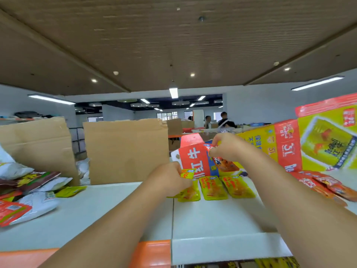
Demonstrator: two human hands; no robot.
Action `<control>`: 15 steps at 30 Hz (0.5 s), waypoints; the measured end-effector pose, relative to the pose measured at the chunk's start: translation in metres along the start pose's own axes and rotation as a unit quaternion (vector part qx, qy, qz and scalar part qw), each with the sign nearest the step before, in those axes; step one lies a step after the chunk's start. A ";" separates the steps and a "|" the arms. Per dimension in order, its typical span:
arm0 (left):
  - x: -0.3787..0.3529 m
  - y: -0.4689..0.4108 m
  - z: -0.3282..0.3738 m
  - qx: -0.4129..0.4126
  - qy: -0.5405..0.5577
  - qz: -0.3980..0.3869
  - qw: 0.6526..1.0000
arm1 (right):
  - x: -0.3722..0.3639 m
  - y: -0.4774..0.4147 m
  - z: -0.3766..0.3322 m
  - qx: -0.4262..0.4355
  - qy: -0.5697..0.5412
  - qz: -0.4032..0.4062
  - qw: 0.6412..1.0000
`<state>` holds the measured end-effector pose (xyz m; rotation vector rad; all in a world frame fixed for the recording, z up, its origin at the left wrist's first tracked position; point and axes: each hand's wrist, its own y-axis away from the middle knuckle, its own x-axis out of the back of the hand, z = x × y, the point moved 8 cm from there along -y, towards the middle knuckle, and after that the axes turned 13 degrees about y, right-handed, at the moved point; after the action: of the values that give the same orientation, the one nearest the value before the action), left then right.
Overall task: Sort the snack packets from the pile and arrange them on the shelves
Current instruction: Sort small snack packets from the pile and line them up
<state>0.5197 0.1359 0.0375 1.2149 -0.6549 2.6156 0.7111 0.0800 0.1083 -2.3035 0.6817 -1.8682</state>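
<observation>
Sorting step, mid-frame: left grip (169, 179) pinches a yellow packet (187, 174) at the end of the yellow row (213, 187) on the white counter (212, 219), right grip (229, 147) holds an orange-red packet (227, 165) just above; next move probably calls for laying each with its kind, with the pile (29, 190) at lower left unsorted.

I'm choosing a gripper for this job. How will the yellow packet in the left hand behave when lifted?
Probably floppy: the yellow packet is a thin, flat pouch pinched by the left hand at one end. Likely light, as fingertips alone hold it. Its glossy film may be slippery.
</observation>
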 end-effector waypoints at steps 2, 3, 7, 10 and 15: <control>-0.017 0.000 0.013 0.011 -0.015 -0.001 1.000 | -0.002 -0.003 0.023 -0.001 -0.011 -0.009 1.000; -0.024 -0.001 0.017 0.017 -0.022 -0.001 1.000 | -0.005 -0.005 0.031 0.000 -0.016 -0.015 1.000; -0.041 -0.006 0.022 0.047 -0.052 0.014 0.997 | -0.018 -0.017 0.047 0.014 -0.028 -0.036 0.999; -0.047 -0.005 0.017 0.074 -0.062 0.026 0.995 | -0.029 -0.028 0.046 0.025 -0.042 -0.045 0.998; -0.052 -0.002 0.005 0.112 -0.044 0.035 0.992 | -0.060 -0.036 0.047 0.038 -0.056 -0.049 0.996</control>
<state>0.5581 0.1364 0.0015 1.4019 -0.4333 2.7673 0.7571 0.1262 0.0552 -2.4115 0.4825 -1.7554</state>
